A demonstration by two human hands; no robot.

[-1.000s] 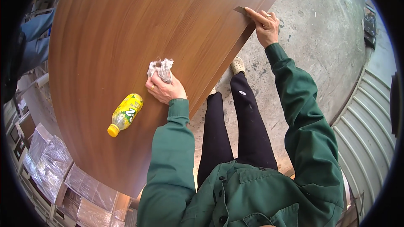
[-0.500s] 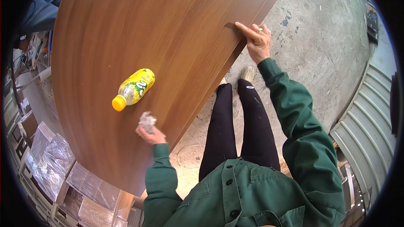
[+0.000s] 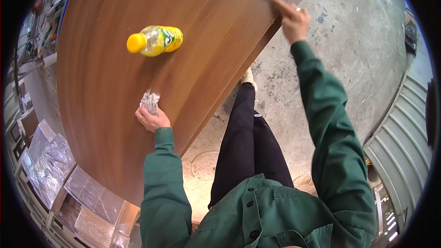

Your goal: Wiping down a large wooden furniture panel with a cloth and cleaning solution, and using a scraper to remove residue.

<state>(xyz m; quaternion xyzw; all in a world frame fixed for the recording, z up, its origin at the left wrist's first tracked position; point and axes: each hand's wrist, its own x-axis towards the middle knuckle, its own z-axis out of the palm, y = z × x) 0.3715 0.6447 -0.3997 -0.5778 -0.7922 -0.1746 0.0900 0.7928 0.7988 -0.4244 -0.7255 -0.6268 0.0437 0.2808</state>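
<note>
A crumpled grey-white wad [image 3: 150, 102], perhaps cloth or paper, is gripped in my left hand [image 3: 154, 118], which rests low over the wood-grain panel [image 3: 105, 124]. Up along the panel's right edge is my right hand [image 3: 294, 20], blurred by motion. Its index finger stretches out onto the top face while the other fingers bend at the edge; I see nothing held in it, though its underside is hidden. A yellow drink bottle [image 3: 166, 41] with a yellow cap lies on the panel beyond my left hand, cap to the left, touched by neither hand.
Concrete floor [image 3: 340, 64] runs along the panel's right side, with my legs beside the edge. Plastic-wrapped boxes [image 3: 92, 197] stand at lower left. A ribbed grey metal surface [image 3: 395, 124] curves along the right. Cluttered items [image 3: 46, 36] lie beyond the panel's left side.
The bottle has shifted farther away and turned, its cap swinging from lower left to left. My right hand has slid farther up the edge. My left hand, still gripping the wad, has moved slightly away and left.
</note>
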